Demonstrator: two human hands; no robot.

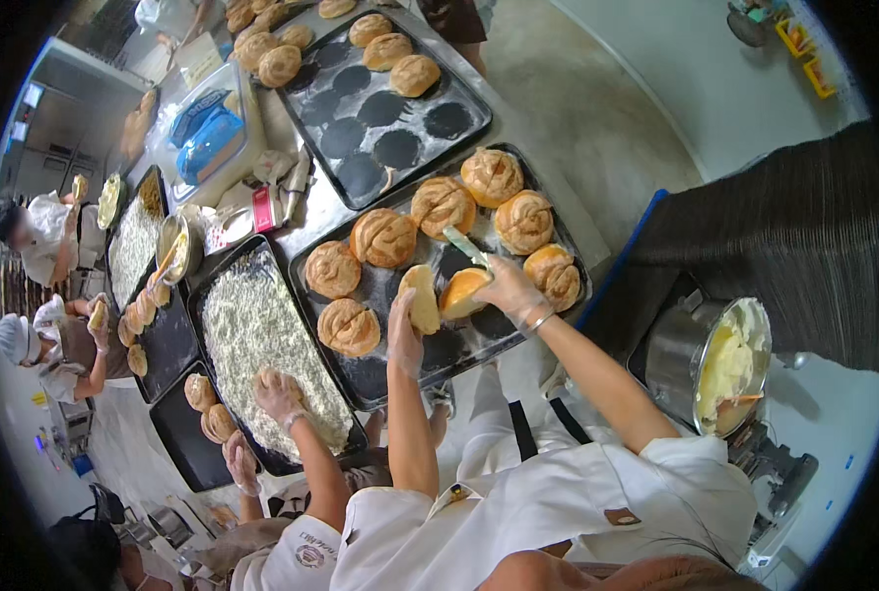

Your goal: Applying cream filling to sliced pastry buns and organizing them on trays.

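My left hand [406, 340], in a clear glove, is closed round a pale bun half [423, 298] and holds it upright over the near black tray [449, 345]. The gloved right hand [510, 294] grips a spatula [467, 246] with a pale, narrow blade pointing up and left. Under that hand's fingers sits an orange-brown bun piece [464, 293], touching or nearly touching them. Round golden buns with cracked crusts, such as one bun [443, 206] just beyond the blade, stand along the far and left parts of the tray. My right palm hides the spatula's handle.
Left of my tray, a co-worker's gloved hand [280, 394] presses a bun into a tray of white crumbs [262, 325]. Farther off lies another bun tray [385, 108]. A metal mixing bowl [671, 364] of pale yellow cream stands at right, near stacked dark trays [765, 246].
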